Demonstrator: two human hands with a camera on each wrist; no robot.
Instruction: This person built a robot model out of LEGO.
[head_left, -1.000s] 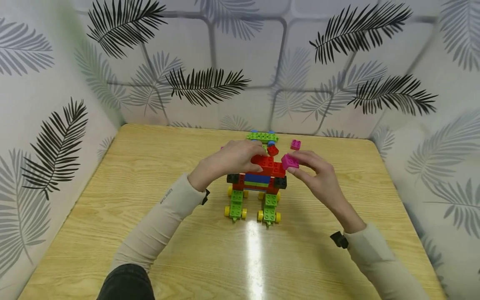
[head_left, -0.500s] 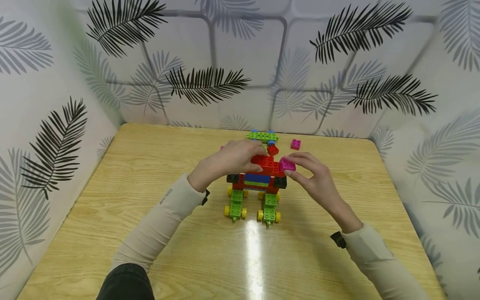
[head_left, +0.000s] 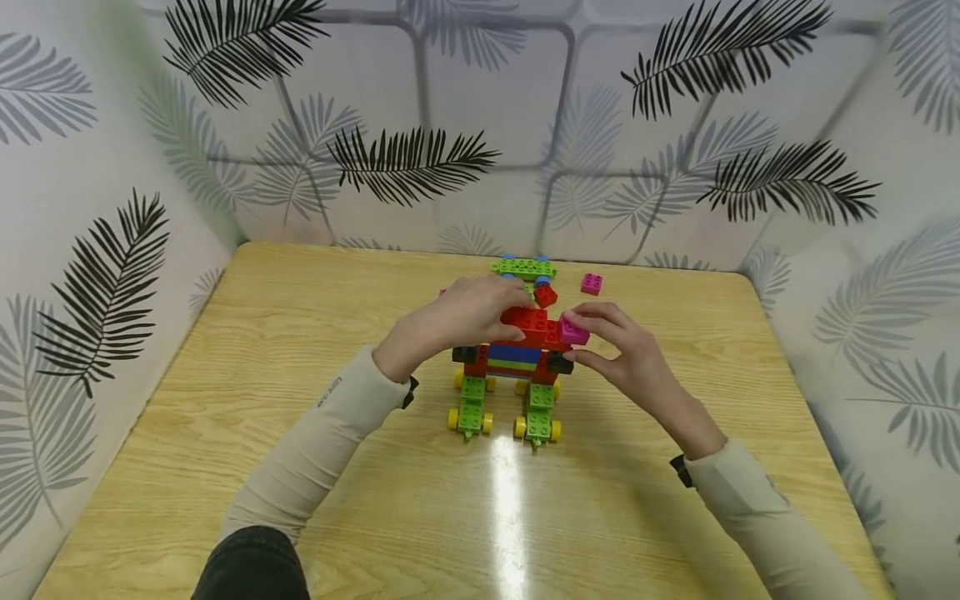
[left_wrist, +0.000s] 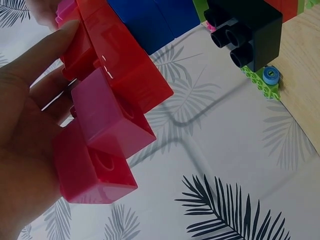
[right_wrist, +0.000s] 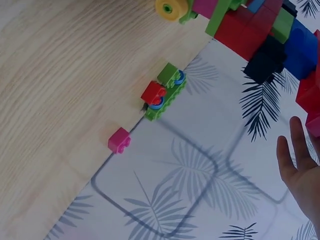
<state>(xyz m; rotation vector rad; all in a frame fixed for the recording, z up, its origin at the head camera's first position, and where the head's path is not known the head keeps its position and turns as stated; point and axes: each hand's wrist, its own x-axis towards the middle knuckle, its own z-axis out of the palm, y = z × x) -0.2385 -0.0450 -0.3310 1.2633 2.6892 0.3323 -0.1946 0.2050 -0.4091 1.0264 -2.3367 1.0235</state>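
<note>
A toy figure of building blocks stands on two green wheeled bases (head_left: 538, 412) with yellow wheels. Blue blocks (head_left: 513, 353) and black blocks (head_left: 558, 363) form its middle. My left hand (head_left: 472, 312) grips the red blocks (head_left: 531, 321) across its top, thumb on the near side. Two pink blocks (left_wrist: 107, 115) step down from the red row beside my left palm. At the row's right end, my right hand (head_left: 637, 358) holds a pink block (head_left: 574, 331), fingers over its top and thumb lower, near the black block. In the right wrist view, that block is mostly cut off.
Behind the figure lies a green wheeled base (head_left: 525, 267) with blue wheels, and a loose red block (head_left: 545, 296) is near it. Another pink block (head_left: 592, 284) lies at the back right. A leaf-patterned cloth (head_left: 487, 108) rises behind the wooden table (head_left: 337, 500).
My right hand has brought the pink block leftward against the end of the red row. Its thumb has slipped lower, off the block's near face. My left hand keeps its grip.
</note>
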